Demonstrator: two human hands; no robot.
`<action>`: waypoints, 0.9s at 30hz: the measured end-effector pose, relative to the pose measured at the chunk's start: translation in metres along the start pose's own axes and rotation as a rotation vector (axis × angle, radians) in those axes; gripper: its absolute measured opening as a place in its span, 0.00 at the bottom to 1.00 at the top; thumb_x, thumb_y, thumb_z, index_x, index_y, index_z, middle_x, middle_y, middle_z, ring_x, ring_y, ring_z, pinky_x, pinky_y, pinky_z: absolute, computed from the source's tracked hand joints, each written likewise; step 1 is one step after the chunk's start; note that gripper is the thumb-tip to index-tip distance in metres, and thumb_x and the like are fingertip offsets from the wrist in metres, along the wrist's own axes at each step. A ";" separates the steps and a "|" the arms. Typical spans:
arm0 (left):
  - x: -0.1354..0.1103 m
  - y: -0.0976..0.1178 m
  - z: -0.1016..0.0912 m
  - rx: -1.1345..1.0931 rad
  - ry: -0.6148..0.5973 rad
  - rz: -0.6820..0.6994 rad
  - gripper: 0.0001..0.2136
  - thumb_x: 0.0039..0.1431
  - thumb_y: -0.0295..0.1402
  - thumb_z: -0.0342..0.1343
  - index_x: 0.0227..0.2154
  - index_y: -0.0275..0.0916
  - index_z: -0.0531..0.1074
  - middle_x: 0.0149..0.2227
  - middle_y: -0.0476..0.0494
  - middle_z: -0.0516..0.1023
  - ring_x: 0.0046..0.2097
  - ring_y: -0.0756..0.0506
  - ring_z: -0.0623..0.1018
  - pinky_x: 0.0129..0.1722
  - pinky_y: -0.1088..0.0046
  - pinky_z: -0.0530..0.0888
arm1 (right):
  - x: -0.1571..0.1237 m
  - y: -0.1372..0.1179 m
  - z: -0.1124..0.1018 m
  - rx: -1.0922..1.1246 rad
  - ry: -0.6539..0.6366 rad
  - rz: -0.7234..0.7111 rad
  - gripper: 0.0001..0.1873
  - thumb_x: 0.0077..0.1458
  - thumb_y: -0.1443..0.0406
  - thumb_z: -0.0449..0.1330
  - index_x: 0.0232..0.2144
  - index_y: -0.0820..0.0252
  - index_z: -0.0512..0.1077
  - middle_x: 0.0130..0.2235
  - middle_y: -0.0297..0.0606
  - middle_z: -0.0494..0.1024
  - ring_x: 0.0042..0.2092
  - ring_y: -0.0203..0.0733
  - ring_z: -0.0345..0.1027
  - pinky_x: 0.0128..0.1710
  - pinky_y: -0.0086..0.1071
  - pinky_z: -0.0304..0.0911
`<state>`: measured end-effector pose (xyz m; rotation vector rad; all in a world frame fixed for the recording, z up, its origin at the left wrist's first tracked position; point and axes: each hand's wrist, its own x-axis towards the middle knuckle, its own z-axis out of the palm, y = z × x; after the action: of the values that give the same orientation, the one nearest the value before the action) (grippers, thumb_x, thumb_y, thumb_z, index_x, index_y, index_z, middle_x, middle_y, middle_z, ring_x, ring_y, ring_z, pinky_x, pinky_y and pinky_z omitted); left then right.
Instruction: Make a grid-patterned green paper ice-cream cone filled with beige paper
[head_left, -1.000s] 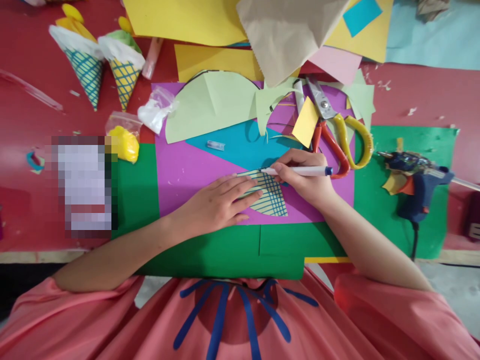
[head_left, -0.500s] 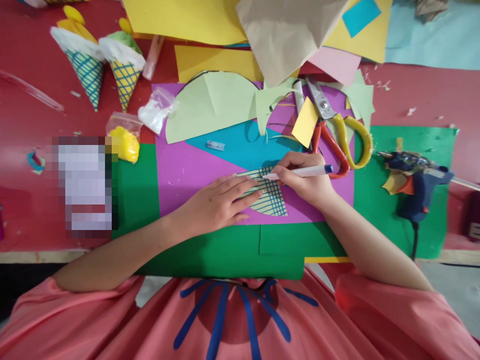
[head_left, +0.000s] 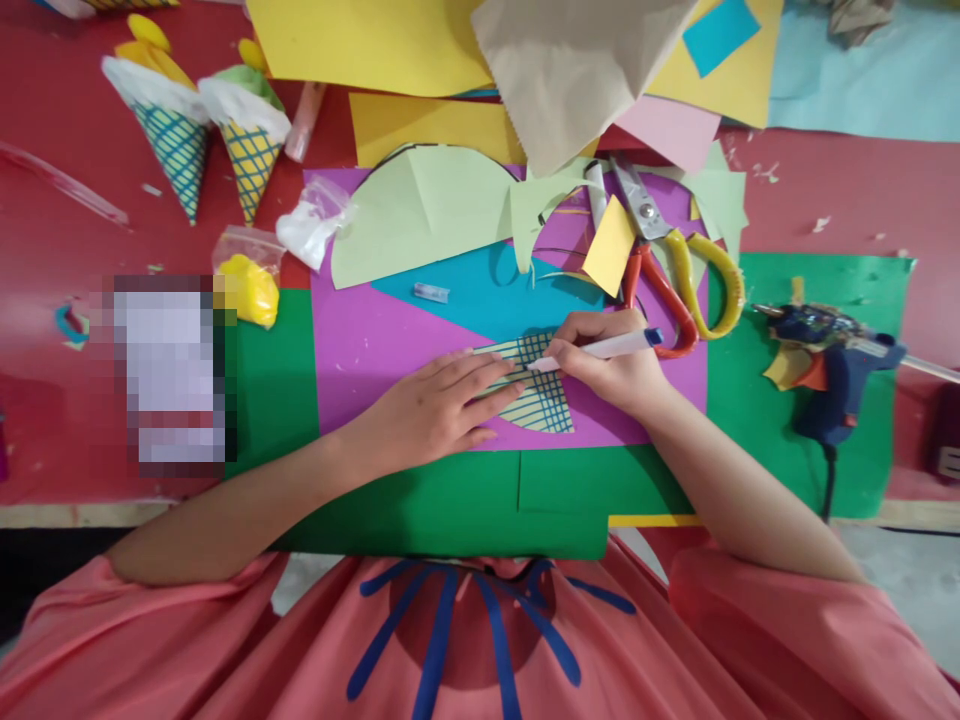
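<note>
On lined paper (head_left: 541, 402), marker tip (head_left: 533, 365) now lower

Red tabletop (head_left: 45, 430) with pale near edge (head_left: 75, 515), greyish floor (head_left: 919, 575) below.

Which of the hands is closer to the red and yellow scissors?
Right. The right hand, gripping a marker, is right beside the scissors. The left hand is farther away, on the line-patterned paper.

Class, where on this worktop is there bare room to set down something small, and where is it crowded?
Bare green surface shows between the two forearms, the purple sheet and the shirt. A smaller patch of that sheet lies between the left hand and blue paper. It is crowded above the right hand: scissors, yellow scrap, pale-green offcuts.
</note>
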<state>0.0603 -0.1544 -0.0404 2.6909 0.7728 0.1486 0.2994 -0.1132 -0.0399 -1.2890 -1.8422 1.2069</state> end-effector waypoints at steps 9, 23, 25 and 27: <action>0.000 -0.002 0.001 0.018 0.018 -0.023 0.24 0.63 0.35 0.54 0.61 0.38 0.61 0.62 0.34 0.66 0.64 0.38 0.64 0.63 0.53 0.64 | -0.001 0.001 -0.002 0.225 0.139 0.075 0.13 0.54 0.62 0.60 0.20 0.59 0.70 0.19 0.32 0.73 0.22 0.34 0.65 0.22 0.29 0.60; 0.000 -0.012 0.000 0.045 0.088 -0.033 0.23 0.64 0.34 0.53 0.60 0.35 0.62 0.64 0.31 0.61 0.65 0.35 0.62 0.63 0.51 0.63 | 0.000 0.003 0.002 0.082 0.072 0.021 0.12 0.56 0.60 0.61 0.25 0.62 0.73 0.23 0.33 0.75 0.23 0.32 0.64 0.23 0.27 0.56; 0.000 -0.012 0.000 0.055 0.093 -0.026 0.23 0.64 0.35 0.53 0.60 0.35 0.62 0.64 0.31 0.61 0.65 0.35 0.63 0.63 0.51 0.63 | 0.000 0.003 0.002 0.072 0.072 0.003 0.12 0.56 0.60 0.61 0.25 0.62 0.73 0.23 0.33 0.75 0.23 0.32 0.65 0.24 0.27 0.57; 0.000 -0.012 0.000 0.068 0.091 -0.026 0.23 0.64 0.36 0.52 0.60 0.35 0.62 0.64 0.31 0.62 0.65 0.35 0.63 0.63 0.51 0.64 | 0.000 0.003 0.002 0.056 0.073 -0.018 0.11 0.55 0.61 0.60 0.24 0.62 0.73 0.23 0.33 0.75 0.24 0.32 0.65 0.25 0.27 0.58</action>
<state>0.0543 -0.1449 -0.0449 2.7529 0.8535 0.2445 0.2994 -0.1135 -0.0433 -1.2668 -1.7528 1.1785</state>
